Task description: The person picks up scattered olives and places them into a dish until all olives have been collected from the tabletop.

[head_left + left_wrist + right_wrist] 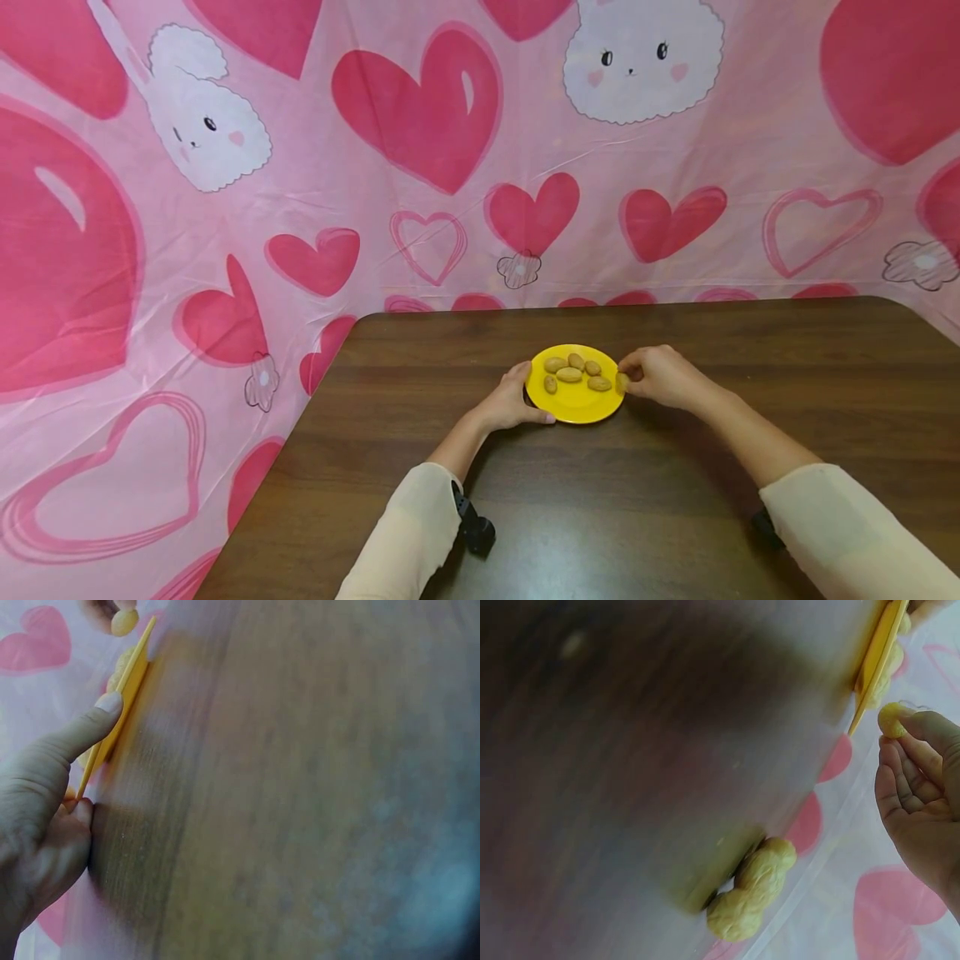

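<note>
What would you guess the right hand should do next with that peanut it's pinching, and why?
Probably set it down on the round yellow plate: the right hand pinches a tan peanut at the rim, five peanuts already lie there, and the left hand holds the plate's edge.

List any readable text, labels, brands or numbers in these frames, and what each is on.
None: no words, numbers or brand marks in any view.
Backdrop cloth: only printed hearts and bunny faces.
Yellow plate, the peanuts on it and the wooden table: plain.
Both wrist views are blurred; no lettering shows there either.
</note>
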A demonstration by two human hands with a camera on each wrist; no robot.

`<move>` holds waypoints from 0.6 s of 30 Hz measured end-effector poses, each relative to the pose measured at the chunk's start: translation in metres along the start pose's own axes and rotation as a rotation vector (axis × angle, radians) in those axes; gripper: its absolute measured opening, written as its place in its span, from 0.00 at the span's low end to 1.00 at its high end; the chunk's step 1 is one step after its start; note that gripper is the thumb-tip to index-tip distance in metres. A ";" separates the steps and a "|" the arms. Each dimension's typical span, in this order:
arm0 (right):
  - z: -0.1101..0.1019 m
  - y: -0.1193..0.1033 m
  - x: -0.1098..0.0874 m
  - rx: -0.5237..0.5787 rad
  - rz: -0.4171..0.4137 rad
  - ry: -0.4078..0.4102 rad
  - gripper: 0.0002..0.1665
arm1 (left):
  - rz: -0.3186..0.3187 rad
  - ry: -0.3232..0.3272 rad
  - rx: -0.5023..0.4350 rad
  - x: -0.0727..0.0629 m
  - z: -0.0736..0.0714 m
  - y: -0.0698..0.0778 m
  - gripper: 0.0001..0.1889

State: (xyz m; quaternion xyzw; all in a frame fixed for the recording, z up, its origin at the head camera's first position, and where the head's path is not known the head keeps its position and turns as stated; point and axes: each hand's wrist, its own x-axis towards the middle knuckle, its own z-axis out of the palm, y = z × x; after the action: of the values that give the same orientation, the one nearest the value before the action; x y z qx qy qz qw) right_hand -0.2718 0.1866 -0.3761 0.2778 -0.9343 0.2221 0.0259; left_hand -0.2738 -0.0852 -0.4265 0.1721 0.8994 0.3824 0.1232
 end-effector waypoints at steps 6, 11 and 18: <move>0.004 -0.010 0.006 0.007 -0.004 -0.031 0.12 | -0.001 0.002 -0.004 0.001 0.000 0.000 0.54; 0.009 -0.018 0.014 0.031 0.009 -0.062 0.15 | -0.004 -0.001 0.000 0.001 0.000 -0.001 0.54; 0.017 -0.031 0.025 0.053 -0.015 -0.071 0.15 | -0.009 0.000 0.000 0.000 0.000 0.000 0.53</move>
State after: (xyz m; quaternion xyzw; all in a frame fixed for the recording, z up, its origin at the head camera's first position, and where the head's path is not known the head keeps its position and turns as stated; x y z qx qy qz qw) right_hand -0.2749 0.1438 -0.3749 0.2930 -0.9263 0.2366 -0.0128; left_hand -0.2736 -0.0848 -0.4263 0.1681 0.9001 0.3821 0.1248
